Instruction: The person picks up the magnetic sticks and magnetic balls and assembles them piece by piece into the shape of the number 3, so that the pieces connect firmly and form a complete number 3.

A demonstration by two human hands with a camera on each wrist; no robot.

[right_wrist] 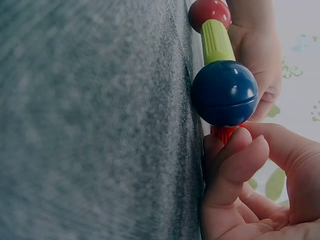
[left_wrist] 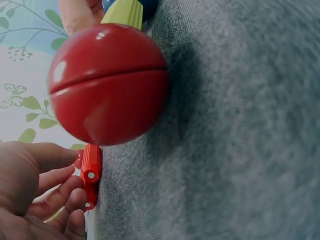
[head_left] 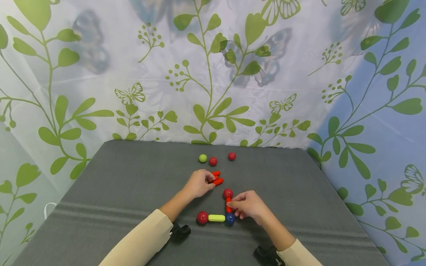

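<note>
My right hand (head_left: 250,207) pinches a ribbed red rod (head_left: 228,205) between thumb and fingers. That rod joins a red ball (head_left: 227,193) to a blue ball (head_left: 230,219). A yellow-green rod (head_left: 216,218) runs left from the blue ball to another red ball (head_left: 202,218), which looms large in the left wrist view. Farther back, my left hand (head_left: 199,183) has its thumb and index finger on a small group of loose red rods (head_left: 218,181) and appears to pinch one. Its fingers partly hide the rods. White end tips show on two rods (left_wrist: 91,175) in the left wrist view.
Behind the loose rods lie a green ball (head_left: 203,158), a red ball (head_left: 213,161) and one more red ball (head_left: 232,156). Grey cloth covers the table (head_left: 133,177). A leaf-patterned curtain (head_left: 159,103) hangs along its far edge.
</note>
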